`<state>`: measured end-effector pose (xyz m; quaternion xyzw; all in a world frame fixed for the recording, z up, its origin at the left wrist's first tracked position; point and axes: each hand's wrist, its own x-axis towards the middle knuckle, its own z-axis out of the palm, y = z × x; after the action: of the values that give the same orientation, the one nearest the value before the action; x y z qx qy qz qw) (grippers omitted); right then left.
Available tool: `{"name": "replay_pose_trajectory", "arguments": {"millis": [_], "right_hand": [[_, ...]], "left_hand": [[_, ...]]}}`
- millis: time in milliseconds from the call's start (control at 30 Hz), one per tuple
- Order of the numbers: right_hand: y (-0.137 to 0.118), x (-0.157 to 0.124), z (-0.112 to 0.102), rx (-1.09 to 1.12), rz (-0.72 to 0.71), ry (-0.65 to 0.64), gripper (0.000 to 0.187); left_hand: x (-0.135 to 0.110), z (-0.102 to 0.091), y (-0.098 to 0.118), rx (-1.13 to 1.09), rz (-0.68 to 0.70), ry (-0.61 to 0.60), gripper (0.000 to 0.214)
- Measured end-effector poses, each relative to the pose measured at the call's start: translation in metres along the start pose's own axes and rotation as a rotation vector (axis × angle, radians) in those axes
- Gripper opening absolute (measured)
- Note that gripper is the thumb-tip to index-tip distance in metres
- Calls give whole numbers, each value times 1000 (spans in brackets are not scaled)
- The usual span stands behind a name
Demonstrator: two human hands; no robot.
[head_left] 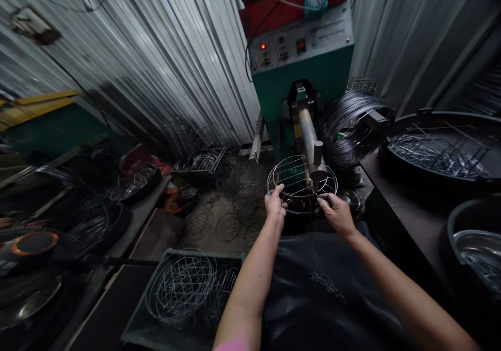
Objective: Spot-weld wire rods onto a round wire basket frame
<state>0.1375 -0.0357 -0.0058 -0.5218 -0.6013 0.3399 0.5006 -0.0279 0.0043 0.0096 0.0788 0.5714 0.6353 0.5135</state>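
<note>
A round wire rack (291, 196), two rings crossed by straight bars, is held roughly level at the welding machine (303, 82). My left hand (276, 205) is closed on its left rim, thumb on top. My right hand (335, 211) is pinched at the near right part of the rim, just below the tip of the machine's metal arm (311, 142); what lies between its fingertips is too small to make out. Several bent wire pieces (327, 284) rest on the dark apron (297, 259) over my lap.
A green crate (135, 317) of wire racks stands at lower left. Wire rings (228, 227) lie on the floor. To the right are a wire coil (344, 126), a black pan (410, 176) of wire pieces, and another tub (450, 225). A red lamp (263, 46) glows on the machine.
</note>
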Motion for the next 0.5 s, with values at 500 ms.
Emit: {"name": "replay_pose_trajectory", "arguments": {"millis": [500], "right_hand": [[14, -67, -41, -158, -165, -22, 32]], "left_hand": [[-5, -4, 3, 158, -79, -8, 26]]}}
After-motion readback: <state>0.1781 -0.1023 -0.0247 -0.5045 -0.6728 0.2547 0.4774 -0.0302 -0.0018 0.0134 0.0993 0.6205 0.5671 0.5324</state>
